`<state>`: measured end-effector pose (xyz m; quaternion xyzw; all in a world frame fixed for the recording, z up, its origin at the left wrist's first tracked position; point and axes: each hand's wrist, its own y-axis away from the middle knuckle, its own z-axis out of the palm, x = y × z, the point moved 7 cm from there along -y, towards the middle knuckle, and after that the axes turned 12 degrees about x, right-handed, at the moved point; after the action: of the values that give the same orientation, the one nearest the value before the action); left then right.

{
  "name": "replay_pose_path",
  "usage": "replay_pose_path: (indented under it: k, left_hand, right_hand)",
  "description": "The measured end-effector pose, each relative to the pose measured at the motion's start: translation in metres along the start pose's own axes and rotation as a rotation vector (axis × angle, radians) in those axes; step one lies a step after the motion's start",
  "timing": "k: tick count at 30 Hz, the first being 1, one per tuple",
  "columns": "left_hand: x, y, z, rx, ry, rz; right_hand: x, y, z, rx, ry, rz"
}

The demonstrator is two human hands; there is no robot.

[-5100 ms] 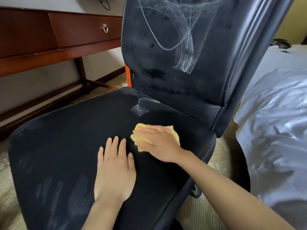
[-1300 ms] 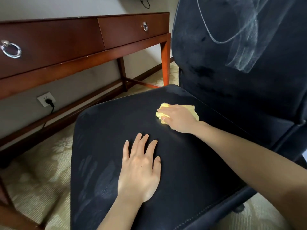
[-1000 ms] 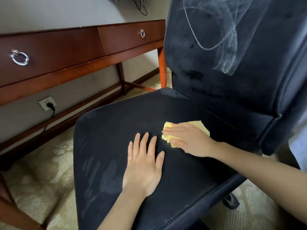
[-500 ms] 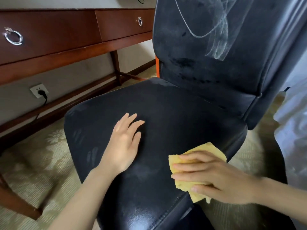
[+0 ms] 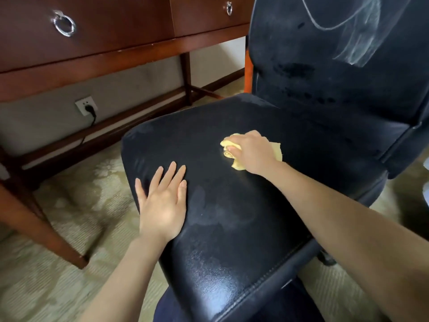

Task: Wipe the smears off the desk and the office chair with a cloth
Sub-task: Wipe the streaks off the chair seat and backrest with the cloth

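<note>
Head view, looking down on a black chair (image 5: 232, 228) that fills the middle and right of the frame. Its seat (image 5: 250, 201) runs from 6 o'clock up to the centre, and its back (image 5: 325, 89) stands upright at 1 o'clock.

Just right of centre, the right hand (image 5: 251, 152) presses a crumpled yellow cloth (image 5: 236, 165) onto the seat. Its fingers (image 5: 232, 148) are curled down over the cloth and grip it, so only yellow edges show around the hand. The bare forearm reaches in from 4 o'clock.

At 8 o'clock from the cloth, and apart from it, the left hand (image 5: 163, 203) lies palm down near the seat's left edge. Its fingers (image 5: 171, 175) are straight and slightly spread, and they hold nothing.

A pale, hazy smear (image 5: 209, 205) marks the seat just right of the left hand. White streaks (image 5: 355, 43) and a thin looping line cross the back at 1 o'clock.

A dark wooden desk (image 5: 104, 59) takes up 10 to 12 o'clock, left of the chair. Two drawer fronts show, each with a metal ring pull (image 5: 64, 25). Under the desk, at 9 o'clock, a wall socket (image 5: 85, 105) holds a black plug. Pale patterned carpet (image 5: 81, 205) covers the floor at 8 o'clock.
</note>
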<state>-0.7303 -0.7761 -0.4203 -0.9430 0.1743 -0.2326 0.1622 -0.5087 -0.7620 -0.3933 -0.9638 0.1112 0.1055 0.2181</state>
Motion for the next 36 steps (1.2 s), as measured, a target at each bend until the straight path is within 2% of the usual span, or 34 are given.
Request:
replay_pose_path:
  k: [2,4,10,15,24,30,33,36]
  left_hand:
    - [0.0,0.0,0.0,-0.002,-0.001,0.0]
    - [0.001,0.001,-0.001,0.007,0.008,-0.001]
    - [0.007,0.005,-0.006,0.045,0.029,-0.003]
    - [0.02,0.021,-0.009,0.022,-0.058,0.054]
    - [0.059,0.06,-0.023,-0.005,-0.112,0.182]
    - [0.088,0.093,-0.017,-0.011,-0.112,0.258]
    - [0.106,0.105,-0.008,-0.031,-0.135,0.304]
    - [0.125,0.115,0.001,-0.078,-0.16,0.351]
  right_hand:
    - [-0.014,-0.007,0.009,0.046,0.051,0.018]
    - [-0.032,-0.001,0.013,0.031,0.051,-0.057]
    - [-0.055,0.066,-0.018,-0.053,-0.238,-0.322]
    - [-0.036,0.111,-0.041,-0.164,-0.3,-0.344]
    - [0.02,0.132,-0.069,-0.17,-0.232,-0.204]
    - [0.085,0.127,-0.086,-0.009,-0.007,-0.004]
    - [0.122,0.115,-0.078,-0.076,0.094,0.116]
    - [0.143,0.101,-0.073,-0.129,0.095,0.219]
